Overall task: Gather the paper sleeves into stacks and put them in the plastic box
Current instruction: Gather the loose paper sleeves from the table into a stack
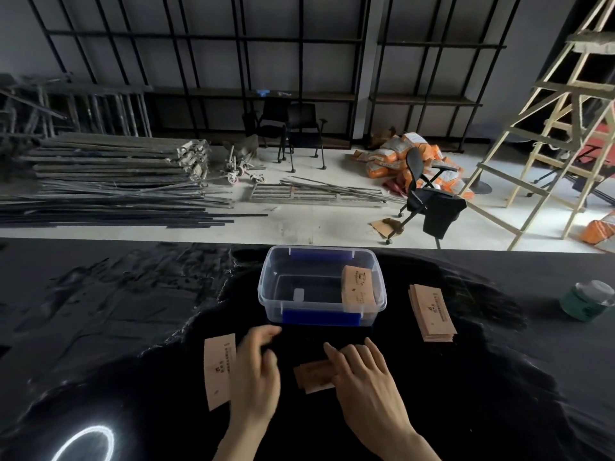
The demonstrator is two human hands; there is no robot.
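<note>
A clear plastic box (266,287) with blue clips stands on the black table, a stack of brown paper sleeves (358,287) leaning against its right wall inside. Another sleeve stack (432,312) lies flat to the right of the box. A single pale sleeve (218,371) lies at the left. My left hand (256,377) hovers beside it with fingers curled and apart, holding nothing. My right hand (362,374) lies flat, fingers pressing on a small pile of sleeves (314,377) between my hands.
A green-labelled jar (587,301) stands at the table's right edge. A ring light's reflection (83,444) shows on the glossy cover at lower left. Beyond the table lie metal poles, office chairs, orange sacks and a wooden ladder.
</note>
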